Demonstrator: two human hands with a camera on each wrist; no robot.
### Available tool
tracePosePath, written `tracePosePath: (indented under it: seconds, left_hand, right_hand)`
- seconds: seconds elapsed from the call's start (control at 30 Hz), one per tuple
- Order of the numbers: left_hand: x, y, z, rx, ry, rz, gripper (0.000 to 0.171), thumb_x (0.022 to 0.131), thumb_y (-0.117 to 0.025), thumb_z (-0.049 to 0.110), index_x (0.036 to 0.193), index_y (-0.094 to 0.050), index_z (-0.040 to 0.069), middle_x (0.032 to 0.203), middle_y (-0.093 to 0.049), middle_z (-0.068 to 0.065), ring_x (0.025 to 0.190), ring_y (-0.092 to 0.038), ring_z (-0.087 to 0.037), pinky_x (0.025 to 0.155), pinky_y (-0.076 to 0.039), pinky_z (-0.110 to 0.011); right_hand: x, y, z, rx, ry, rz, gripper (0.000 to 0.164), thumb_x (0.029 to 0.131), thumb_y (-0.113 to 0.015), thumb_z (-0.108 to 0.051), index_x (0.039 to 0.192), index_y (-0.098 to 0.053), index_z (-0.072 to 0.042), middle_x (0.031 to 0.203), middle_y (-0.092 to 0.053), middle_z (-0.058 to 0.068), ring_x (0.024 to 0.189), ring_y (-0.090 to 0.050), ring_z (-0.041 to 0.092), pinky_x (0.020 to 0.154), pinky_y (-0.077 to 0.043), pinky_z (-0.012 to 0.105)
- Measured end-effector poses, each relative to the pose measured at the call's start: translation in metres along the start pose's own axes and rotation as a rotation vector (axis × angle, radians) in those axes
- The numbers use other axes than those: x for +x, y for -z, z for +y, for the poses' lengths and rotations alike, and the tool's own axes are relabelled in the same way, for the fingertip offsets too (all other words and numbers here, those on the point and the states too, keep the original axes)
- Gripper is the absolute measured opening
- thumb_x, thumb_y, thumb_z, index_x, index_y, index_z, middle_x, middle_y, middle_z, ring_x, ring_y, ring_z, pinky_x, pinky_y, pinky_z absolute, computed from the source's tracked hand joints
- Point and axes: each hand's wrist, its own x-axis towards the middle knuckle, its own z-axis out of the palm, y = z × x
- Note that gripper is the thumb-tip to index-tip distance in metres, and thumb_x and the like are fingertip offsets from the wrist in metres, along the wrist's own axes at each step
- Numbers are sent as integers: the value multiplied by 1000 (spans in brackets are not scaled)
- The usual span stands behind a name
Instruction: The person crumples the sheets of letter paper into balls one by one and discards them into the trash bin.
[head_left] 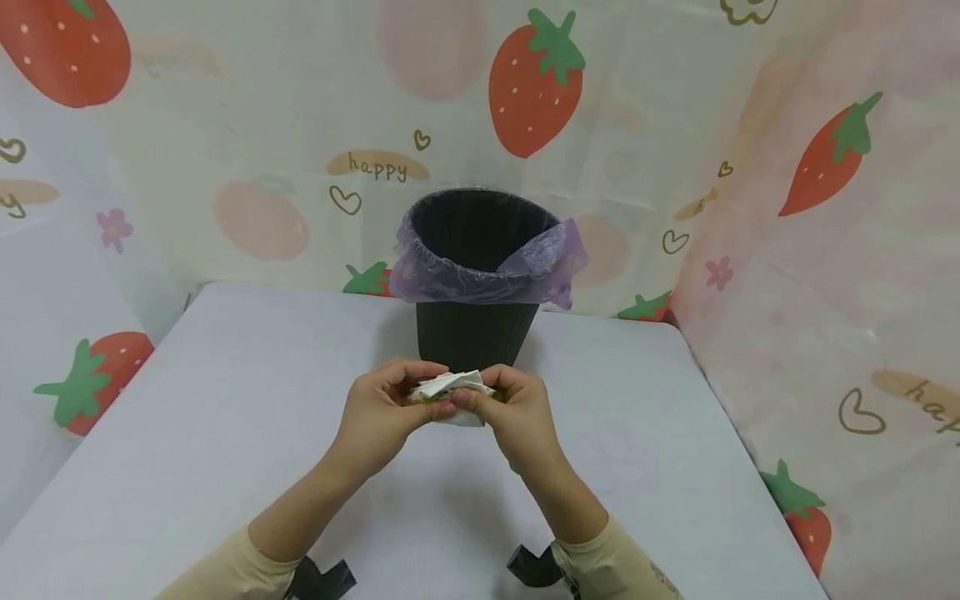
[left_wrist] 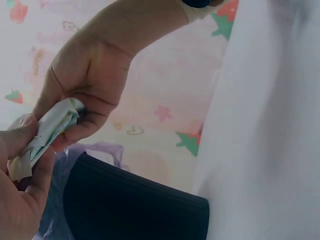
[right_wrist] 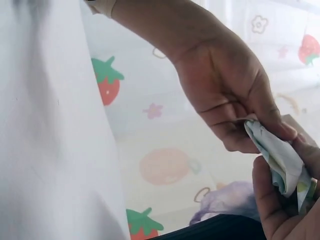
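A small folded wad of white paper (head_left: 452, 385) with green and yellowish marks is held between both hands, above the table and in front of the bin. My left hand (head_left: 382, 408) pinches its left end between thumb and fingers. At the right end, my right hand (head_left: 521, 412) grips it the same way, thumb on the near side. Both wrist views show the folded paper (left_wrist: 52, 127) with layered edges, the fingers of each hand curled round an end. What the paper is exactly cannot be made out. Parts of it are hidden behind the fingers.
Behind the hands, a black bin (head_left: 476, 329) stands on the white table (head_left: 637, 442), its rim lined with a purple plastic bag (head_left: 480, 283). A strawberry-patterned sheet (head_left: 285, 108) covers the walls behind and beside the table. Black straps (head_left: 322, 579) show near the sleeves.
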Motion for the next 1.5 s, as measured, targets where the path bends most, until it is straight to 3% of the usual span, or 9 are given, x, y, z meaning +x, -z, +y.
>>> tracePosePath:
  seconds: [0.17,0.33,0.43,0.57,0.73,0.87,1.03,1.27,1.5]
  left_hand:
    - [4,4,3,-109,35,49,47,77,-89,1,120,-70,5,112,-69,-11,99,-69,-21,83,-62,-30]
    - [6,6,6,-231,-44,139,55,76,-85,-10,123,-59,-1,116,-63,-8,103,-65,-17,86,-60,-25]
    - [3,5,8,-261,-72,116,53,77,-83,-11,124,-59,-7,117,-63,-10,105,-66,-18,87,-60,-28]
    - [-2,3,9,-181,-80,59,51,82,-82,-1,130,-67,-1,124,-67,-9,109,-68,-20,90,-60,-28]
    - [-5,-2,8,-29,-146,-37,55,94,-72,8,147,-58,18,147,-59,-3,126,-62,-20,96,-56,-25]
    - [-6,-4,7,81,-204,-133,61,100,-66,26,157,-43,25,160,-44,4,144,-46,-16,109,-47,-26]
    - [-6,-6,6,264,-241,-174,103,77,-79,54,163,-27,30,166,-31,9,152,-35,-15,118,-37,-37]
    - [-4,-7,1,208,-292,-121,101,73,-93,13,158,-40,19,156,-49,4,141,-51,-17,112,-44,-29]
    - [-3,-7,-2,177,-354,-96,85,72,-91,2,148,-53,5,142,-64,-6,128,-63,-17,103,-53,-29]
  right_hand:
    - [3,10,-3,-13,30,-128,34,88,-81,-15,110,-71,9,100,-75,0,88,-68,14,76,-59,24]
    - [6,25,-8,-2,105,-375,41,94,-75,-12,128,-64,8,115,-68,5,95,-65,17,81,-59,25]
    - [7,31,-10,26,126,-462,42,91,-77,-7,127,-62,9,116,-67,6,96,-66,17,80,-59,25]
    - [7,36,-14,77,108,-505,56,84,-83,-4,132,-56,9,116,-65,9,97,-71,18,78,-62,29]
    - [7,34,-16,122,77,-468,87,80,-88,-14,152,-43,0,126,-58,11,100,-72,19,78,-63,32]
    - [5,29,-16,105,96,-404,87,77,-90,-25,149,-47,1,123,-62,10,90,-69,17,76,-63,31]
    - [2,21,-13,164,69,-291,80,76,-91,-25,138,-53,8,110,-67,6,87,-69,14,76,-63,30]
    - [-5,7,-15,185,-8,-131,84,69,-94,-35,127,-58,14,99,-70,3,82,-71,11,75,-62,25]
    - [-11,-2,-18,159,-62,-16,90,64,-93,-44,123,-63,16,94,-74,-1,79,-67,9,71,-58,21]
